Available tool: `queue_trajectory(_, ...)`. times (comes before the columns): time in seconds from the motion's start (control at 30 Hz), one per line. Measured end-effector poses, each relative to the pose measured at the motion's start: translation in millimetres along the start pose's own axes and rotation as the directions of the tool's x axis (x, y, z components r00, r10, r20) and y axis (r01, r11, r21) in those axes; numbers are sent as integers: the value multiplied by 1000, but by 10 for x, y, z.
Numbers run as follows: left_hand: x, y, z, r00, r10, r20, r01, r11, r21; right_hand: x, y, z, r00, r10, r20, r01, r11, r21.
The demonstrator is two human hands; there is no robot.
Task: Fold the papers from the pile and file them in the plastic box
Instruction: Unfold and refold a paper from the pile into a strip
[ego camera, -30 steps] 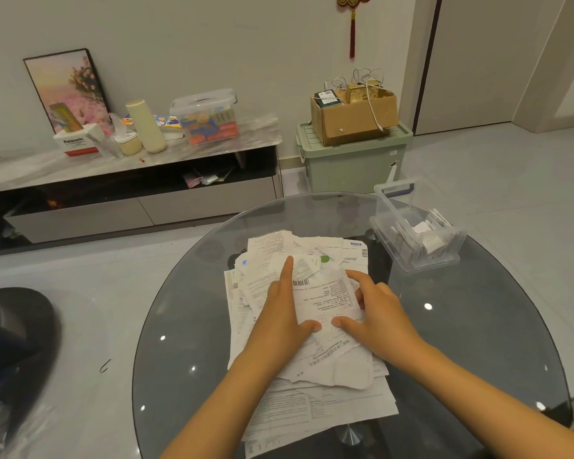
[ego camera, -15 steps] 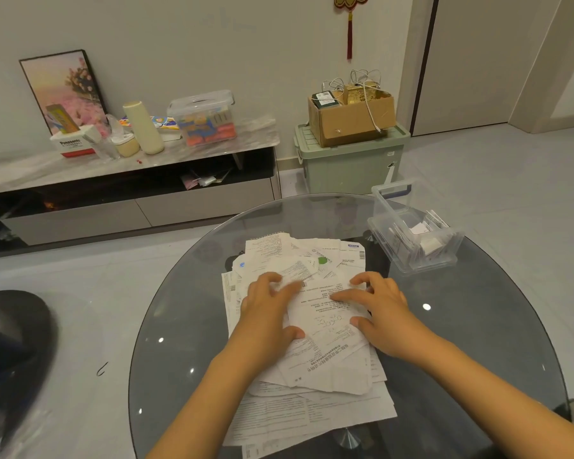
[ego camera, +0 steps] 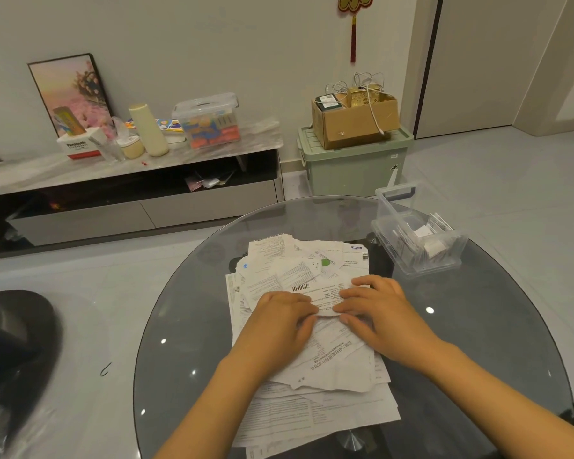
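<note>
A loose pile of white printed papers (ego camera: pixel 279 402) lies in the middle of the round glass table (ego camera: pixel 186 329). On top of it is one sheet with a barcode (ego camera: pixel 325 289), its far part doubled over toward me. My left hand (ego camera: pixel 279 326) and my right hand (ego camera: pixel 381 313) meet at the near edge of that folded sheet, and each pinches it between curled fingers and thumb. The clear plastic box (ego camera: pixel 411 260) stands at the table's far right, apart from both hands, with several folded papers inside.
Beyond the table a low cabinet (ego camera: pixel 130 207) carries a lidded clear box, a cream bottle and a picture frame. A green storage bin (ego camera: pixel 355 167) with a cardboard box on top stands by the wall. A dark seat (ego camera: pixel 17 332) is at the left.
The sheet's far half has been folded over toward me. Both hands slid from lying flat on the sheet to gripping its doubled edge, close together.
</note>
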State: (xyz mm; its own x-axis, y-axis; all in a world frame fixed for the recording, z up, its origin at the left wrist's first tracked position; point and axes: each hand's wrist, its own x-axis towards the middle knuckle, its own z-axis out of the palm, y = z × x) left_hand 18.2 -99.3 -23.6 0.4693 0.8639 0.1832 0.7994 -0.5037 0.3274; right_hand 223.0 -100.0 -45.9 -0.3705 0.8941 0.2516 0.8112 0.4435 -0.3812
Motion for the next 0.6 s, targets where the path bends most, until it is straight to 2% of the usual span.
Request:
queue_trajectory(0.1,9,36,-28,999,1,-54,-4,998,-63,-9,-42,-23,994,-6,-112,7,1000,13)
queue_trajectory(0.2,-10,99,-76,994,-88,-59,76,980,-183,-30,-89,-58,989,81,-125,-70,994,89)
queue_trajectory(0.47,1,80,17,971,-225,83,238,939,-248,-65,-152,15,975,223,17,-221,945,240)
queue_trajectory(0.6,21,71,88,956,-243,166,274,940,-203,-55,-170,27,973,223,59,-230,951,206)
